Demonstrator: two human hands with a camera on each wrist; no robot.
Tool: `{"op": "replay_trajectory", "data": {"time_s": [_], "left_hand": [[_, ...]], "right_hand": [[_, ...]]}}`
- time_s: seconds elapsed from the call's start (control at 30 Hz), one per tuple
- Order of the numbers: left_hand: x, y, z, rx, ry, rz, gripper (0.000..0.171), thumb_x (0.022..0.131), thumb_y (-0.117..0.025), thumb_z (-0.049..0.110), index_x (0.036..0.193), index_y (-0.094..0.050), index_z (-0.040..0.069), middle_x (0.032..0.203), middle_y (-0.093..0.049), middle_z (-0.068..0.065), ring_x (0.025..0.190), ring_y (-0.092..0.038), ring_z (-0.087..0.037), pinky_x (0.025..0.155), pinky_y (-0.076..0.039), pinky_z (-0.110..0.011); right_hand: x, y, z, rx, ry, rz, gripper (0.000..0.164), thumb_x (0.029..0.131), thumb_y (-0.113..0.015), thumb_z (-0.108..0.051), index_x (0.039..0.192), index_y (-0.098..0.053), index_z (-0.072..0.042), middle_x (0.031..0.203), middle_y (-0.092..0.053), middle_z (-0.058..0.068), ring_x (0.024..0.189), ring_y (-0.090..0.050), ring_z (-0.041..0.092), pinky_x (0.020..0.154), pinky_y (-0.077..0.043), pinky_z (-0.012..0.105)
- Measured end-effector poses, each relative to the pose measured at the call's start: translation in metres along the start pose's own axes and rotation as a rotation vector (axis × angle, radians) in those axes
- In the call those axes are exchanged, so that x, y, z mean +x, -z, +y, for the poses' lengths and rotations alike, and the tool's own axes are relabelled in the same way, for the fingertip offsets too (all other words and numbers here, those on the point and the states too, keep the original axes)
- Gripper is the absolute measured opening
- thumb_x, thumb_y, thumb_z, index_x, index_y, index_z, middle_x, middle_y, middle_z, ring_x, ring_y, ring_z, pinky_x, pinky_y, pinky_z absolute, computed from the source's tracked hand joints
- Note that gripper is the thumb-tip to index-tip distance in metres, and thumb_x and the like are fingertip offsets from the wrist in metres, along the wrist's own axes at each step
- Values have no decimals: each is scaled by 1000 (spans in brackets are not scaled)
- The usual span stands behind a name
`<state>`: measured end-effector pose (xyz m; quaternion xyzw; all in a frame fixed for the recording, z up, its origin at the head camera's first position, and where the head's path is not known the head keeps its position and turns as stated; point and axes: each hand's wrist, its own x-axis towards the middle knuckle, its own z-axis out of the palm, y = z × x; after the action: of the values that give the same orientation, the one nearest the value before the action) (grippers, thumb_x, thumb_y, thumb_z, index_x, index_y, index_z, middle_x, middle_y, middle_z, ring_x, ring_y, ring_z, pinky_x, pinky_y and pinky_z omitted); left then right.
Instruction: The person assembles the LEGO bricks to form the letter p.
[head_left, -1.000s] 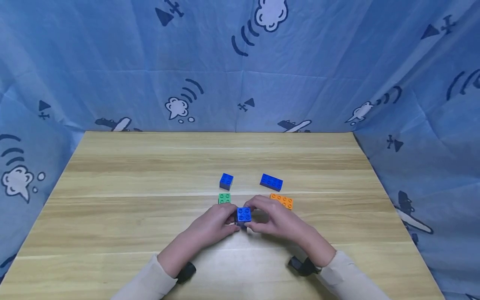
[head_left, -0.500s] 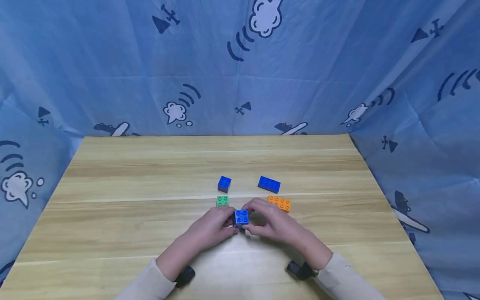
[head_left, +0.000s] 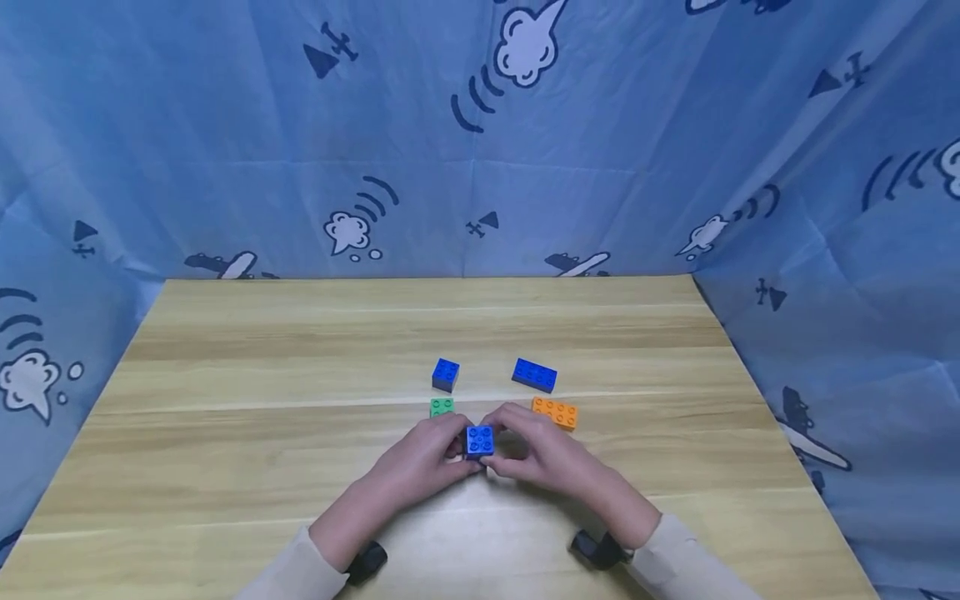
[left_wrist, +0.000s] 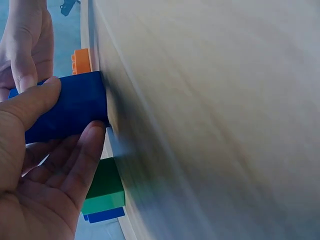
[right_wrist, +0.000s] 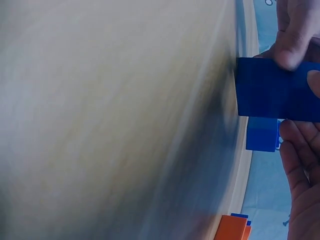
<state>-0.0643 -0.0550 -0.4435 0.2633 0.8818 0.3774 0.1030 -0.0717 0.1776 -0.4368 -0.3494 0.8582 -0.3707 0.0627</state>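
Note:
A blue building brick (head_left: pixel 480 442), studs up, stands between my hands near the middle of the table; in both wrist views it is tall and upright, its lower end close to the wood. My left hand (head_left: pixel 426 458) grips it from the left, thumb (left_wrist: pixel 46 95) on the near face and fingers beneath the other side in the left wrist view. From the right, my right hand (head_left: pixel 551 454) pinches the same brick, its thumb (right_wrist: pixel 314 82) on the near face. A green brick (head_left: pixel 442 407) lies just beyond the left fingers, partly hidden by them.
Beyond the hands are a small blue brick (head_left: pixel 446 375) and a longer blue brick (head_left: pixel 535 376). An orange brick (head_left: pixel 555 412) lies just past the right hand. The wooden table (head_left: pixel 225 417) ends at a patterned blue curtain (head_left: pixel 420 125).
The head view has tilted, so everything sits slightly lower and further left. The two thumb tips have drawn closer together at the blue brick, which keeps its place beside the green brick.

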Motion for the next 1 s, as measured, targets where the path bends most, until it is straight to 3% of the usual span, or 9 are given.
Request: {"op": "replay_trajectory", "data": {"time_s": [0.27,0.47,0.73,1.0], "left_hand": [[-2,1,0,13,-9,0,26,92,-82,25,107,-64,15,92,-63,8,81,-56,-12,70,-48,-20],[-1,3,0,0,-16,3,26,91,-83,25,106,-65,14,97,-70,8,84,-61,-12,76,-55,-25],[-1,0,-1,-25,-4,19,25,91,-83,23,108,-67,13,96,-71,8,81,-59,-12,73,-53,-22],[-3,-1,-2,-40,5,37,25,91,-83,23,109,-68,13,100,-75,6,86,-64,-11,80,-59,-26]], "right_hand": [[-1,-4,-1,-16,17,30,33,91,-82,-21,121,-67,-17,116,-73,-5,109,-68,9,99,-63,33],[-2,-3,-1,-6,2,17,33,93,-80,-22,122,-66,-19,118,-72,-6,111,-68,8,101,-62,33],[-2,-4,-2,17,-15,35,34,92,-82,-21,122,-67,-19,116,-72,-6,110,-68,8,99,-63,36],[-2,-6,-4,30,-20,54,34,92,-82,-21,123,-67,-17,116,-72,-5,109,-69,9,97,-65,36]]}}
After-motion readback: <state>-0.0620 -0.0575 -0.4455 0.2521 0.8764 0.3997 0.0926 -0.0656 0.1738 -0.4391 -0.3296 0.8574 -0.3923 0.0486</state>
